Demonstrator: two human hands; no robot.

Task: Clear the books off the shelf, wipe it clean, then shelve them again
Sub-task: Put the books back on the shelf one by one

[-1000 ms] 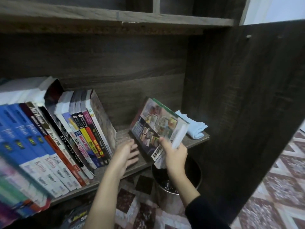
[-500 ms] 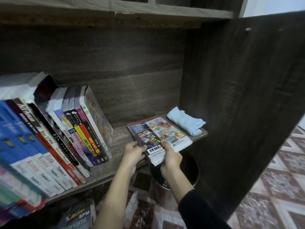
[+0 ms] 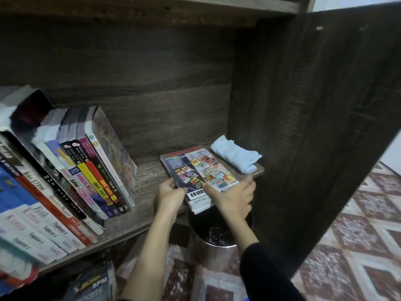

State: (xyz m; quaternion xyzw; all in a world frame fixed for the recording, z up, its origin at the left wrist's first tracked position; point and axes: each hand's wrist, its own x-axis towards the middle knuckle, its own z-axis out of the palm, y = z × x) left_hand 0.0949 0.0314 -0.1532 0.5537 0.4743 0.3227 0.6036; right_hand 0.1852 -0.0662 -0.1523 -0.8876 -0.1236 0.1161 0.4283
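Dark wood shelf (image 3: 149, 181), side panel on the right. Row of books (image 3: 82, 174) fills the left part, spines facing near, all leaning left. Patterned floor (image 3: 358, 240) lower right. Metal bin (image 3: 213, 250) stands on the floor under the shelf's right end, partly hidden by the arms. One book (image 3: 195, 170) lies flat, back cover up, on the right part of the shelf, well apart from the row, its near end sticking out past the shelf edge. Folded light-blue cloth (image 3: 235, 156) just right of it, at the far right corner. Left grip (image 3: 170, 195) clenched on the book's near left corner. Right grip (image 3: 232, 196) grasps the near right corner, thumb on the cover by the barcode; fingers blurred.
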